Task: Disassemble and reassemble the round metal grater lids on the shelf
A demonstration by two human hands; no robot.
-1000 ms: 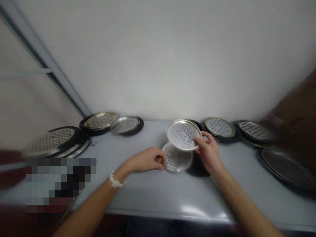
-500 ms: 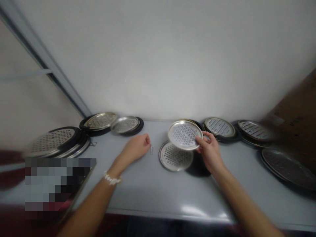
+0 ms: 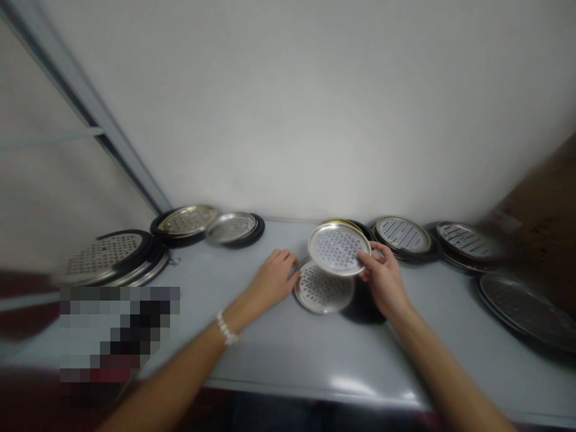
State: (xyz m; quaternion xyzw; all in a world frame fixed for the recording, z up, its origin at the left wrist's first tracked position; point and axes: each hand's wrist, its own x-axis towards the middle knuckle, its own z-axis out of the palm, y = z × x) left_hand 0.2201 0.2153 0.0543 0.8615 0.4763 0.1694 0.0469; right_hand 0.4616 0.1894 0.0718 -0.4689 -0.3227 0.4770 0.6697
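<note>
A round silver perforated disc (image 3: 339, 249) is gripped at its right edge by my right hand (image 3: 382, 273), thumb on top, above the table. Below it, a second perforated disc (image 3: 324, 294) lies on the table, partly covered by the raised one. My left hand (image 3: 276, 276) is at the left edge of the lower disc, its thumb and fingers apart and nothing seen between them. Whether it touches that disc is unclear.
Along the wall on the grey table (image 3: 270, 354) stand stacks of discs with black rings: silver (image 3: 234, 228), gold (image 3: 189, 221), striped (image 3: 402, 234). Larger stacks sit at far left (image 3: 105, 255) and right (image 3: 522, 300). A brown box (image 3: 544, 222) is at right.
My left hand has moved right to the edge of the lower disc, and its fingers have opened. The small metal clip seen beside it earlier no longer shows. My right hand still holds the disc.
</note>
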